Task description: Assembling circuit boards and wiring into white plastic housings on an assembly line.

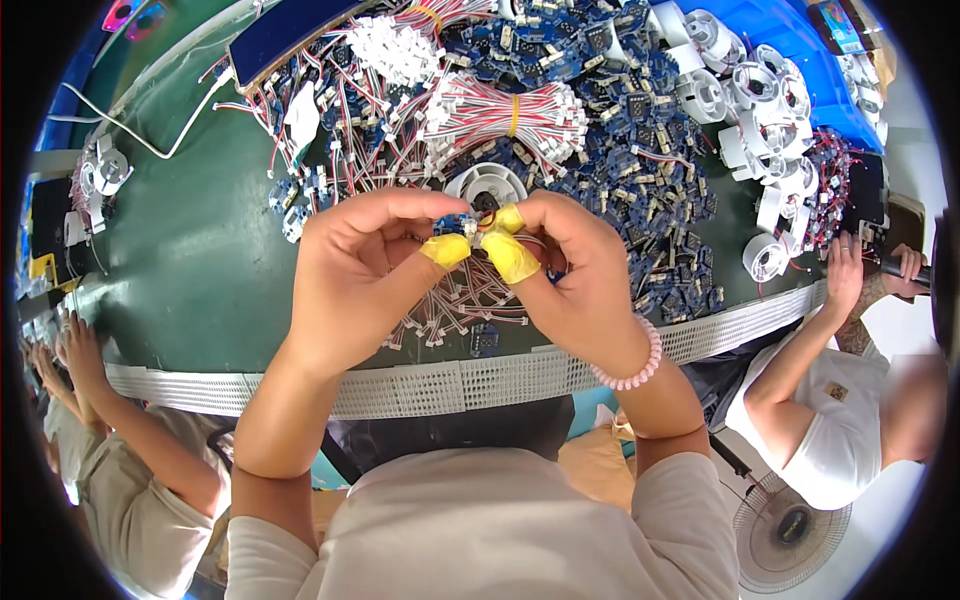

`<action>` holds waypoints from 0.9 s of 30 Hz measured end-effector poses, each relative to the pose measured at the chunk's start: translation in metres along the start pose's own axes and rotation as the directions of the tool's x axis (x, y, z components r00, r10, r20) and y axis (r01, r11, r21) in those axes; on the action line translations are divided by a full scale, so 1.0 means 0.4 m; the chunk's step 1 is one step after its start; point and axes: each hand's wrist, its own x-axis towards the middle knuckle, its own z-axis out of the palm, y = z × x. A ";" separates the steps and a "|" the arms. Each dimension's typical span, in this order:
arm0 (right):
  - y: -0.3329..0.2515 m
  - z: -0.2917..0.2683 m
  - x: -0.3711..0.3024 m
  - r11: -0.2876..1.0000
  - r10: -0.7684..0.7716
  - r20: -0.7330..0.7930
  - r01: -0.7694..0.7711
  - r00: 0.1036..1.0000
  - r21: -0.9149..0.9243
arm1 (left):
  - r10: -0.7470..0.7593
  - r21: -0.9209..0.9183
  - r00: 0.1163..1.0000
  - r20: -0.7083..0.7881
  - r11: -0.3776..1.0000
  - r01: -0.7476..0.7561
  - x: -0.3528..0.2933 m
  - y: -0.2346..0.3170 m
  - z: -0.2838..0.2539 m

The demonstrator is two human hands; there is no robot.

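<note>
My left hand (362, 272), a yellow cover on its thumb, pinches a small blue circuit board (463, 224) with a white socket. Facing it, my right hand (585, 268) wears yellow covers on thumb and forefinger. Those fingertips are closed on thin dark and red wires (487, 222), right against the board. The wire ends are mostly hidden, so whether a plug sits in the socket I cannot tell. Just beyond my fingertips rests a round white plastic housing (482, 176). White-plugged cables (465, 305) lie beneath my hands, and a loose blue board (484, 340) is near the table edge.
Blue boards (650, 190) cover the green table (190, 270) right of centre. Bundled cables (505, 115) lie at the back. White housings (770, 150) pile up at right, beside a blue bin (775, 50). Co-workers' hands (845, 270) work at both sides; a fan (795, 530) stands lower right.
</note>
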 end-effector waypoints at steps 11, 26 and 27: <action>-0.006 -0.018 0.010 0.988 -0.067 0.067 0.076 0.995 -0.133 | 0.067 0.125 0.997 -0.024 0.990 -0.064 0.005 -0.009 0.008; -0.043 -0.120 0.030 0.918 -0.203 -0.298 0.075 0.933 -0.389 | 0.218 0.304 0.976 -0.016 0.931 -0.203 -0.052 0.079 -0.064; -0.021 -0.186 0.041 0.921 -0.285 -0.510 0.083 0.812 -0.381 | 0.265 0.397 0.957 -0.119 0.896 -0.198 -0.082 0.107 -0.095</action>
